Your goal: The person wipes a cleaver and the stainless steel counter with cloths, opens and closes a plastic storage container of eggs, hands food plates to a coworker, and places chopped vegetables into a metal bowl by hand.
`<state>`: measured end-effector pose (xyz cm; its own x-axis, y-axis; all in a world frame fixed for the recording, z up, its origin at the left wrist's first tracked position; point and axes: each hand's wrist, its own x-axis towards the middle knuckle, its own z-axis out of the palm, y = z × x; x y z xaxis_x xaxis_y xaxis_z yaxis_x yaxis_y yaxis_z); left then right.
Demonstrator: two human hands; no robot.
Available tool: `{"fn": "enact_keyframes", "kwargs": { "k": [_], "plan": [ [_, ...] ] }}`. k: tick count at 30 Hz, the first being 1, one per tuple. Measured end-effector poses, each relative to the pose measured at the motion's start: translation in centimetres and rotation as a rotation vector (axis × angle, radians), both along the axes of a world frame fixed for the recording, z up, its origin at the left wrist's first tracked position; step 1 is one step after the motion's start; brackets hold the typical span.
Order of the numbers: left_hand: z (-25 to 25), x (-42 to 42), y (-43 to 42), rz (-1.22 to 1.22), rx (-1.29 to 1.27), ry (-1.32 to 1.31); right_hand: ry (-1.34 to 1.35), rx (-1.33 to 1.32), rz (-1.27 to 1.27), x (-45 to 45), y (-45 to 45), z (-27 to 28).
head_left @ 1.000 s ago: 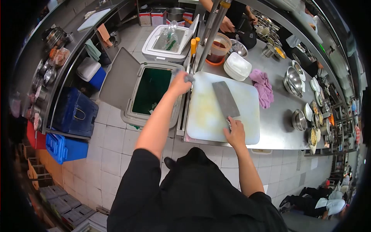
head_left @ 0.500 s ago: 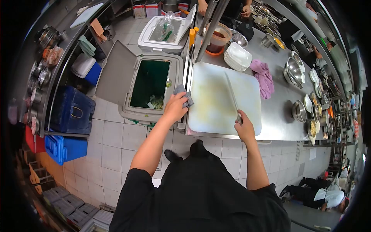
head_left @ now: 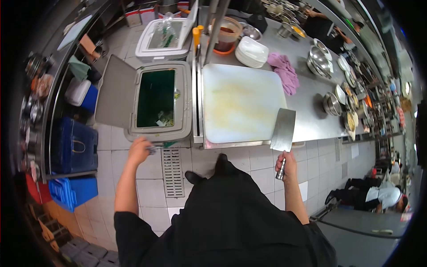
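Kitchen with pale floor tiles, stainless-steel worktop and white cutting board, yellowish stains mid-board. From board centre: stacked white dishes at 12 o'clock, pink towel at 2, open waste bin at 9. Cleaver at 4, by the board's near corner, broad face to view, blade pointing away from the body; contact with the board, cannot tell. Right hand wrapped around the metal handle, fingers closed together. Left hand just beyond the bin's 7 o'clock corner, fingers curled, apparently around grey cloth, blurred. In judgement: best with firm fist, quiet wrist, cutting edge turned off the torso and clear of the worktop rim; cloth well bunched, free fingers well apart from the steel.
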<state>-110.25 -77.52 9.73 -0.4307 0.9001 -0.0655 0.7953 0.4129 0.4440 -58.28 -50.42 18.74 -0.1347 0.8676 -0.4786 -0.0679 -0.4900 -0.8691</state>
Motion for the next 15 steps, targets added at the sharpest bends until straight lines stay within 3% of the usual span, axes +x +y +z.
{"fn": "enact_keyframes", "kwargs": {
  "k": [2,3,5,6,8,9,10,12,15],
  "plan": [
    [-1.9,-1.9,-3.5,0.258,0.07,-0.211,0.062,-0.028,-0.071,0.3,-1.0,-1.2],
    [-3.1,-1.7,-4.9,0.252,0.065,-0.21,0.088,-0.027,-0.05,-0.1,-1.4,-1.8],
    [-4.7,-1.2,-7.2,0.563,0.281,-0.28,0.145,-0.082,-0.006,-1.2,-1.7,-3.6],
    [-3.9,-0.7,-7.1,0.568,0.28,-0.27,0.153,-0.087,0.0,-3.1,-1.9,-2.8],
    [-2.6,2.1,-5.6,0.738,0.386,-0.511,0.067,-0.118,0.185,-7.3,-2.3,-0.9],
    [-1.4,3.1,-4.4,0.679,0.425,-0.614,0.074,-0.12,0.193,-9.4,-2.3,-0.5],
    [-1.0,4.2,-3.0,0.598,0.533,-0.569,0.071,-0.12,0.302,-11.5,-2.2,-0.2],
    [5.9,7.7,1.4,0.332,0.594,-0.446,0.075,-0.114,0.444,-15.1,-2.3,0.5],
    [10.8,11.1,6.5,0.055,0.719,-0.357,0.054,-0.083,0.749,-19.9,-3.3,2.2]
  ]
}}
